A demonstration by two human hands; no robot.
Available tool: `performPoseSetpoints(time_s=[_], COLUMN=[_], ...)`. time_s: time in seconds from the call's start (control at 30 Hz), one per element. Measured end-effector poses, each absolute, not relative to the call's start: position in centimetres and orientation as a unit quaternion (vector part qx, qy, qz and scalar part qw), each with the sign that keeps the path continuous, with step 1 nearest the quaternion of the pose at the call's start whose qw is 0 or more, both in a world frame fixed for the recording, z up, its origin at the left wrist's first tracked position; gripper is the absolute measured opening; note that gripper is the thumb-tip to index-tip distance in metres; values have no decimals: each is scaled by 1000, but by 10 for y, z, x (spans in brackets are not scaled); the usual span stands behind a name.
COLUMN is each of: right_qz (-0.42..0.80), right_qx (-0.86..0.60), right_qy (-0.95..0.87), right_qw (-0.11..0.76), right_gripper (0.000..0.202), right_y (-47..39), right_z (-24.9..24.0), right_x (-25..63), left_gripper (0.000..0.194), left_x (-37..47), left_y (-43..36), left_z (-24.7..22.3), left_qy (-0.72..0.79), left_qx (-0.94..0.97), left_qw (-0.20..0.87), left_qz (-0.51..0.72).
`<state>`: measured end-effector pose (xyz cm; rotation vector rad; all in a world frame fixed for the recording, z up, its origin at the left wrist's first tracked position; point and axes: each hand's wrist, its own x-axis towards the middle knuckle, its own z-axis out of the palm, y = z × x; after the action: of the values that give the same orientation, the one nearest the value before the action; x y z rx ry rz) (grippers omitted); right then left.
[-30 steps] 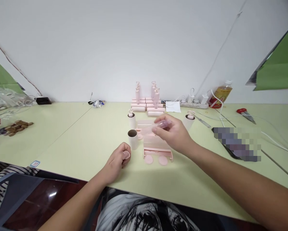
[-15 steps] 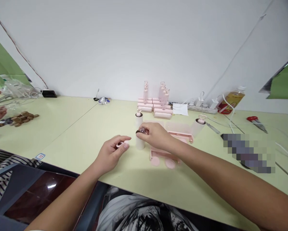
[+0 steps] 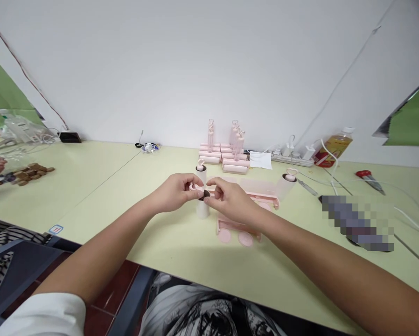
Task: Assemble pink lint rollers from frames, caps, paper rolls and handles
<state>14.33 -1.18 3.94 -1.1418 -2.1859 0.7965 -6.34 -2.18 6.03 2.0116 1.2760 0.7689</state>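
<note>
White tube [image 3: 203, 211], left hand [image 3: 174, 192] above in a pinch on pink cap [image 3: 194, 187], right hand [image 3: 231, 200] curved, unclenched, alongside.

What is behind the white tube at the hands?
Another white tube, with a pink heart-topped piece in its mouth. Its base can't be seen: the left hand covers it.

The head-worn camera looks forward and down across the pale yellow-green, flat tabletop [image 3: 101, 182] toward the smooth white wall [image 3: 181, 70]; the bare left hand [image 3: 176, 192] and bare right hand [image 3: 230, 200] appear near, mid-frame.

Fingers [image 3: 191, 178] at upright white tube [image 3: 203, 210]
</note>
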Motion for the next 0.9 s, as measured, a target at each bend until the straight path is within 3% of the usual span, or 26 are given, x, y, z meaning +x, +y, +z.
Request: performPoseSetpoints(time_s=[0.23, 0.37, 0.47, 0.6, 0.77, 0.9], right_qz=[290, 250, 226, 190, 135, 162], right_qx=[-439, -454, -458, -486, -514, -566], right_qy=[-802, -806, -807, -791, -762, -693], right_qw=[281, 285, 296, 319, 371, 416], right_gripper=[26, 20, 19, 19, 21, 21], right_y=[-36, -52, -64, -76, -78, -69], right_z=[30, 22, 14, 1, -21, -34], right_x=[168, 187, 203, 227, 252, 262], left_gripper=[21, 29, 46, 45, 67, 59], left_x=[-49, -43, -47, -58, -74, -88], left_y=[-12, -10, -12, -17, -27, -34], left_z=[79, 88, 89, 83, 77, 58], left_qy=[476, 468, 476, 486, 502, 529], left_qx=[830, 846, 841, 835, 820, 776], left_qw=[248, 231, 235, 234, 235, 272], left_qz=[154, 108, 104, 106, 145, 211])
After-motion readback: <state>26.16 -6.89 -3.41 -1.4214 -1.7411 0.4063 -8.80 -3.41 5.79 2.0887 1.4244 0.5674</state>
